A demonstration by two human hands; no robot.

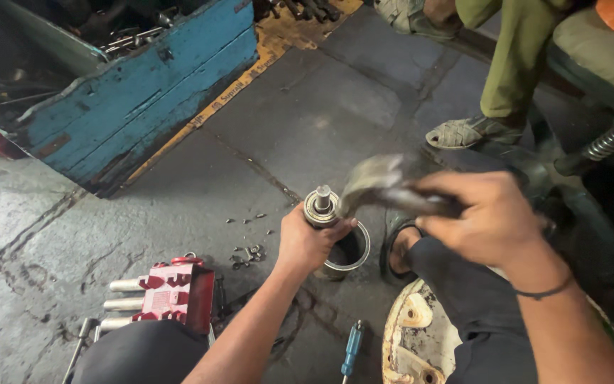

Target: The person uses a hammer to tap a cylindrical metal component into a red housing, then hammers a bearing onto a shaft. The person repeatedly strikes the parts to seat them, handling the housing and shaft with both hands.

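Toolbox: a worn blue wooden toolbox (143, 92) stands at the far left on the concrete floor (307, 121), with dark tools inside.
Valve block: a red valve block (172, 293) with silver spools lies near left, by the person's knee.
Loose bits: small nuts and washers (246, 252) lie scattered on the floor between the valve block and the left hand.
Screwdriver: a blue-handled screwdriver (352, 348) lies near, below the sleeve.
Left hand: the left hand (308, 242) has its grip closed around a round metal bearing part (320, 206), holding it upright over a steel sleeve (353, 254) that stands on the floor.
Right hand: the right hand (488, 217) has its grip closed on the handle of a hammer (372, 181); the head is blurred, just right of the bearing part.
Other person: sandalled feet (463, 131) and olive trousers at the far right.
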